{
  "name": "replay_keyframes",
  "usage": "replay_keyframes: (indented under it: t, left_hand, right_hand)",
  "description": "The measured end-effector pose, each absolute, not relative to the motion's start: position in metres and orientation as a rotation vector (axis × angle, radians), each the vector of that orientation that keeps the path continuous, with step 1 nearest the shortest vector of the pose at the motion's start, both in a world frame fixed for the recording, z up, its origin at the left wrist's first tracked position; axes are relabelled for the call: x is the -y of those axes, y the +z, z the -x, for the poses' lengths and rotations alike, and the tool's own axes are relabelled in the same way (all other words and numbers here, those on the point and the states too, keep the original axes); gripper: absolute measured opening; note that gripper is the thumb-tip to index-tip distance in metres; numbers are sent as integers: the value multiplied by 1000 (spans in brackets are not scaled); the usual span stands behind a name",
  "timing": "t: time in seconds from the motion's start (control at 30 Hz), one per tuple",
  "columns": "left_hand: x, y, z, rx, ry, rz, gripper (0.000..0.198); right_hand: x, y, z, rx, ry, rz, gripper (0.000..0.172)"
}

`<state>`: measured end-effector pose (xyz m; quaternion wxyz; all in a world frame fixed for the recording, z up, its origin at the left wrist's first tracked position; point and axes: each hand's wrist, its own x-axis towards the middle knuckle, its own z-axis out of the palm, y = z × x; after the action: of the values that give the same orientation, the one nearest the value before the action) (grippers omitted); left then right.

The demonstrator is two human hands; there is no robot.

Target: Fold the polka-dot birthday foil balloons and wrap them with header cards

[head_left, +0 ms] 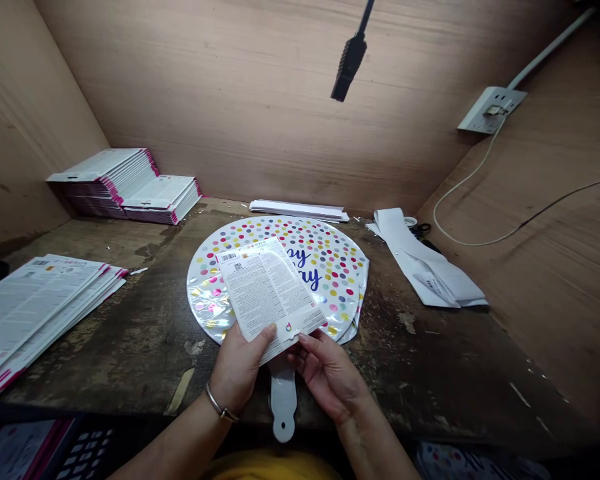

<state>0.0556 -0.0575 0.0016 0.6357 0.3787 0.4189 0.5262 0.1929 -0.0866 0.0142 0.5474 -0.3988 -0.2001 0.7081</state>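
Note:
A printed cardboard packet, white with small text, a barcode and a hang-hole, is held tilted above the table. My left hand grips its lower left edge, thumb on the face and fingers behind. My right hand pinches the lower edge by the hang-hole, fingers curled. Under the packet lie round foil balloons, flat, white with coloured dots and blue lettering partly covered by the packet. Their pale tail, with a small hole, points toward me between my wrists.
Similar packets are stacked at the back left, and a fanned pile lies at the left. White strips lie along the back. Label paper and black scissors are at the right. A black connector hangs above; a wall socket carries a cable.

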Motion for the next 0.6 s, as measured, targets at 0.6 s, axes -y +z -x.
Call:
replay_keyframes:
  t: [0.6]
  left_hand:
    - [64,32,-42,-685,1010,-732,62]
  right_hand:
    - [81,52,-215,2263,186,1090,12]
